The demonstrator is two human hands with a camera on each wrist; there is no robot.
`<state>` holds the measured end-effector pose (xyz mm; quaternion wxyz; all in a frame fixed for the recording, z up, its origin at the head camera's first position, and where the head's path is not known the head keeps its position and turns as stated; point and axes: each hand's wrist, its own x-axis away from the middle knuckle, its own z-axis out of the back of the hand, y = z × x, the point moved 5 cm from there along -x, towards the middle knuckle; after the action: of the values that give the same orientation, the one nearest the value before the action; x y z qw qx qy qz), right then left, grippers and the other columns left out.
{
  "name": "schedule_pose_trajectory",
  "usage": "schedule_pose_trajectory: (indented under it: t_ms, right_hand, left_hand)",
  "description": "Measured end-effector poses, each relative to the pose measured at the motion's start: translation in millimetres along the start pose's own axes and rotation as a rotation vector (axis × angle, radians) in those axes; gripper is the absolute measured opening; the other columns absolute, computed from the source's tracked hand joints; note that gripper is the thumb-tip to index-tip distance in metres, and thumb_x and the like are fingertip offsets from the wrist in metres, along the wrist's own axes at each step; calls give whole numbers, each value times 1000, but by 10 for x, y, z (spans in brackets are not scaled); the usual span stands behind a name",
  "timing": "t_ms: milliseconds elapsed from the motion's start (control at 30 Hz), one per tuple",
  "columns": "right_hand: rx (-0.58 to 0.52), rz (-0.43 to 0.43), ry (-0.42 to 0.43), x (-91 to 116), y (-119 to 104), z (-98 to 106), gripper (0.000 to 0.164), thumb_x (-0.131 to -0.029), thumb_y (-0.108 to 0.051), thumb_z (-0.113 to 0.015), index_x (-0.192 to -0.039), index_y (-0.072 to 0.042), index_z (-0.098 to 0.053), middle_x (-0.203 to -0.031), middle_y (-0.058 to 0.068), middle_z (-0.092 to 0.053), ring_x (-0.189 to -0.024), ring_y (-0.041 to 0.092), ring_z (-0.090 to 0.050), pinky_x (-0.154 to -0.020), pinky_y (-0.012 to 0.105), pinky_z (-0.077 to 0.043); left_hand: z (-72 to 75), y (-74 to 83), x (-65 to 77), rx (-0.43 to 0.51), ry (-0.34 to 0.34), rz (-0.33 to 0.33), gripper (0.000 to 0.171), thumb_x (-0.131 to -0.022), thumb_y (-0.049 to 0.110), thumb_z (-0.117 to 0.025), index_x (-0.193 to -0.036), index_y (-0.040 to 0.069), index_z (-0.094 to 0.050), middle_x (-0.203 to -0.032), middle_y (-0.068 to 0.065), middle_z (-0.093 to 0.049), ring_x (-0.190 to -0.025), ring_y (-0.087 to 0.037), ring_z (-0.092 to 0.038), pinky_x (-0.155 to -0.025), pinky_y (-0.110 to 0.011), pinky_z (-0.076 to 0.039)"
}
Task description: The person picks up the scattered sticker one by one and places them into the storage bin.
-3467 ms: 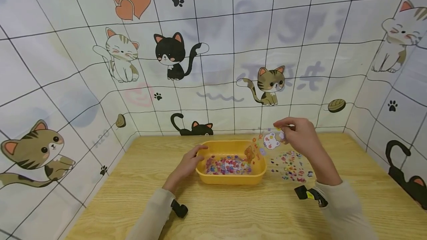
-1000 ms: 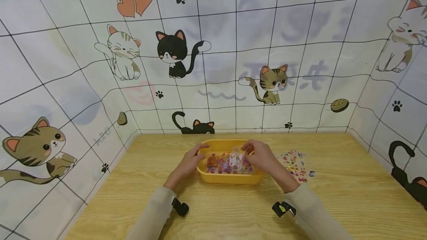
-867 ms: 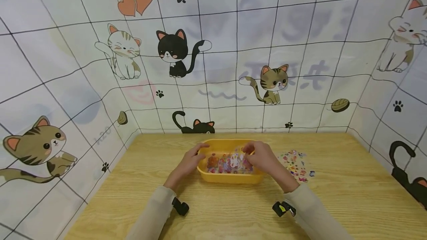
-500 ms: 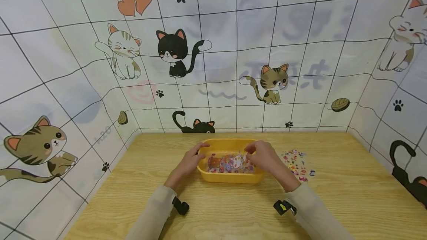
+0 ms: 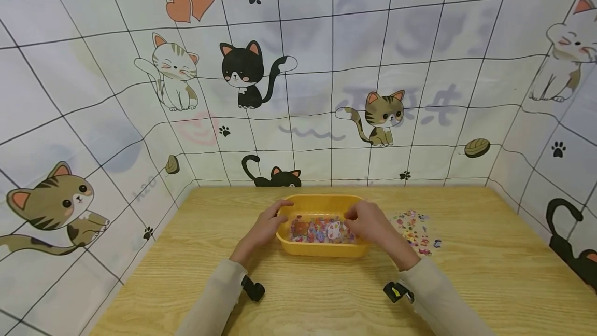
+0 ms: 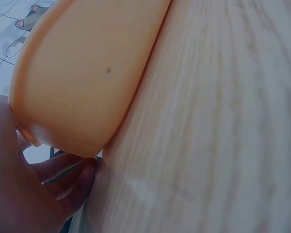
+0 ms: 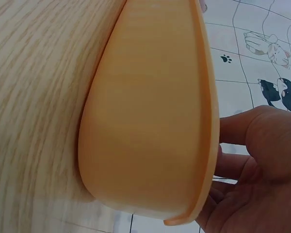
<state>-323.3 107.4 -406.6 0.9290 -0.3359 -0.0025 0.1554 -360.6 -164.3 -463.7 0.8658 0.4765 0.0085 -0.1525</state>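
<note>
A yellow plastic basin (image 5: 322, 250) stands on the wooden table, its bottom covered with small colourful stickers. My left hand (image 5: 265, 227) grips the basin's left end; in the left wrist view its fingers (image 6: 63, 167) curl round the outside wall. My right hand (image 5: 370, 222) reaches over the right rim, fingers bent inward. It pinches the right edge of a clear sticker sheet (image 5: 333, 230) with a white animal head and a brown bear, lying low in the basin. In the right wrist view the right hand's fingertips are hidden behind the rim.
To the right of the basin lies another clear sheet of tiny colourful stickers (image 5: 415, 232), partly behind the right forearm. Cat-patterned sheeting (image 5: 308, 165) closes off the back and both sides of the table (image 5: 322, 294).
The right hand has brought the sticker sheet from above the right rim down into the basin. The sheet has since slid slightly right and flattened. The left hand keeps its place.
</note>
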Motion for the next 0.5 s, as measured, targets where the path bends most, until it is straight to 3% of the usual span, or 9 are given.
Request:
schedule_pose_trajectory:
  t_ms: [167, 500]
  right_hand:
    - [23, -11, -16, 24, -10, -26, 20, -97, -12, -68, -105, 3, -77, -94, 13, -76, -58, 13, -56, -56, 27, -49]
    - [45, -27, -49, 51, -21, -59, 26, -96, -11, -69, -115, 7, -74, -103, 17, -76, -60, 14, -58, -58, 28, -51]
  left_hand:
    - [0, -6, 10, -3, 6, 3, 42, -100, 9, -50, -140, 16, -59, -158, -11, -50, -152, -36, -39, -123, -58, -33]
    - [-1, -13, 7, -2, 3, 7, 43, -99, 10, -49, -141, 16, -59, -159, -10, -49, -153, -36, -38, -123, -58, -32]
